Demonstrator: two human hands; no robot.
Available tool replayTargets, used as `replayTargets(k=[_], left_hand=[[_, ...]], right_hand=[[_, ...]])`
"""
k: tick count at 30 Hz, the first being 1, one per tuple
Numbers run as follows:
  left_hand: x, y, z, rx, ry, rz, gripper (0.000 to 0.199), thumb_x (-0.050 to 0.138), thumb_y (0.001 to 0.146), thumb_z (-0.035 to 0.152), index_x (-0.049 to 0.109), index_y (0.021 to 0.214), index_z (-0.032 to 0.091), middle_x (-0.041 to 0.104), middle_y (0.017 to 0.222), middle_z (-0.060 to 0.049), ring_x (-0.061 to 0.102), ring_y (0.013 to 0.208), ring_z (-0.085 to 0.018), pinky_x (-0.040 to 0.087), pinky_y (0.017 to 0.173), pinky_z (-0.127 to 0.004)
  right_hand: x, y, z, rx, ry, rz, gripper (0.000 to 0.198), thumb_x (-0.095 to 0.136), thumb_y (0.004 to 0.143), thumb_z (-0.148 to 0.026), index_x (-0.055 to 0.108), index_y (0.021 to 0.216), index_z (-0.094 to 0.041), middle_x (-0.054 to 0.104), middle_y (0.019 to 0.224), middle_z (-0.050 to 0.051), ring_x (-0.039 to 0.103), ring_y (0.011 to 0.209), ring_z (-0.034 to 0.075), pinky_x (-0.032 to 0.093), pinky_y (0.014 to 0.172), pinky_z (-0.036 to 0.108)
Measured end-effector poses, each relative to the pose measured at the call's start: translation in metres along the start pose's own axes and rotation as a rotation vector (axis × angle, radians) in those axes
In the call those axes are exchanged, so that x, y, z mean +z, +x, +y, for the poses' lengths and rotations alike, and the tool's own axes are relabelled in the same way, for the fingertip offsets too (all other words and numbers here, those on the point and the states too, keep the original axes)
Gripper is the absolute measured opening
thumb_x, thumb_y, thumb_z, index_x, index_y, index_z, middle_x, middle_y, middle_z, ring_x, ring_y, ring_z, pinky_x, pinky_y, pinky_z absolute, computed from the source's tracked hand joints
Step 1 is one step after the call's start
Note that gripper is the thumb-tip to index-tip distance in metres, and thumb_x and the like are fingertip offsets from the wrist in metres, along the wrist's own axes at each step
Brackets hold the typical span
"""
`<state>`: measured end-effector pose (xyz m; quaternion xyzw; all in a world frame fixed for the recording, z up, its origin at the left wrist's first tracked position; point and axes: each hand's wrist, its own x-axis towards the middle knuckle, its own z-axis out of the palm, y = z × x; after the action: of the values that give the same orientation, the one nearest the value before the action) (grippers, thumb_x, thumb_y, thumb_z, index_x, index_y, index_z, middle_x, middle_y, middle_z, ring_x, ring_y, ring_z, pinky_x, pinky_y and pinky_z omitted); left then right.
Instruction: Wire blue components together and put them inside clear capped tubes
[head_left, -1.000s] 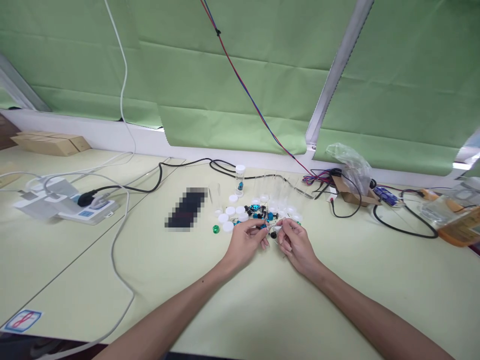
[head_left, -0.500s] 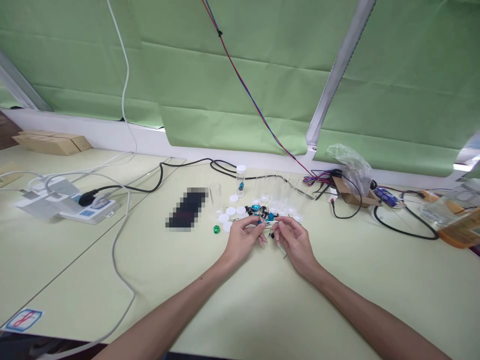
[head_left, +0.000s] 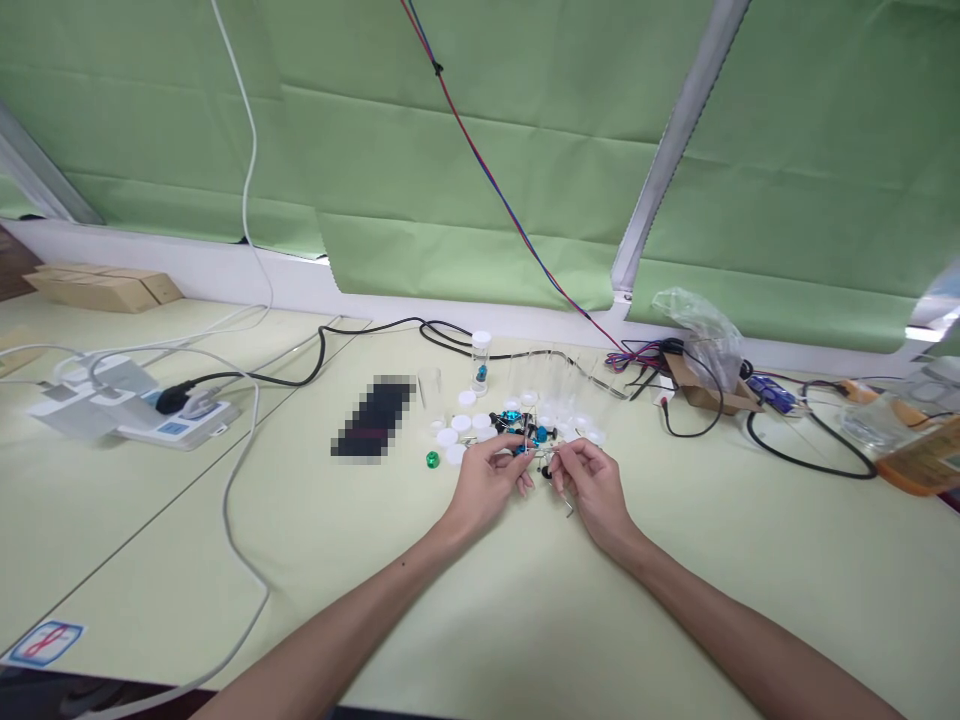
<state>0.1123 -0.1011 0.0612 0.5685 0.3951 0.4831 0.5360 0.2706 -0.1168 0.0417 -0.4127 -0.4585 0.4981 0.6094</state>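
Note:
My left hand is closed in a pinch on a small, thin metal piece that stands up from the fingertips. Opposite it, my right hand pinches a thin metal rod, whose tip reaches toward the left fingers. Below the right fingers the bent end of an L-shaped hex key shows; whether the hand holds it is unclear. Just beyond both hands lies a heap of small blue and black metal parts. White round caps and a small green part are left of it.
A clear tube with a white cap stands behind the heap, with several clear tubes alongside. A blurred dark rectangle and a power strip lie left. Rightward are a cardboard box, cables and an orange-edged container.
The thin metal piece at my left fingertips now points more upright, and the rod in my right fingers has tilted slightly. Both hands stay almost in place.

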Motion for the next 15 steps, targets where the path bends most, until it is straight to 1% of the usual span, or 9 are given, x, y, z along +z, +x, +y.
replayTargets(k=[8, 15], left_hand=[[0.0025, -0.0025, 0.0026, 0.019, 0.025, -0.029, 0.025, 0.068, 0.078, 0.039, 0.068, 0.087, 0.016, 0.061, 0.054, 0.0, 0.058, 0.048, -0.014, 0.049, 0.051, -0.026], [0.003, -0.0026, 0.0024, 0.019, 0.024, -0.043, 0.025, 0.068, 0.079, 0.04, 0.068, 0.086, 0.016, 0.061, 0.054, 0.0, 0.058, 0.048, -0.014, 0.048, 0.051, -0.026]], right_hand=[[0.0013, -0.0003, -0.0014, 0.027, -0.033, 0.038, 0.036, 0.069, 0.081, -0.047, 0.055, 0.066, -0.018, 0.059, 0.058, -0.002, 0.047, 0.04, 0.007, 0.038, 0.04, 0.021], [0.0001, 0.0, 0.0021, 0.03, -0.036, 0.024, 0.039, 0.066, 0.082, -0.051, 0.054, 0.065, -0.018, 0.056, 0.054, -0.004, 0.043, 0.036, 0.006, 0.033, 0.035, 0.02]])
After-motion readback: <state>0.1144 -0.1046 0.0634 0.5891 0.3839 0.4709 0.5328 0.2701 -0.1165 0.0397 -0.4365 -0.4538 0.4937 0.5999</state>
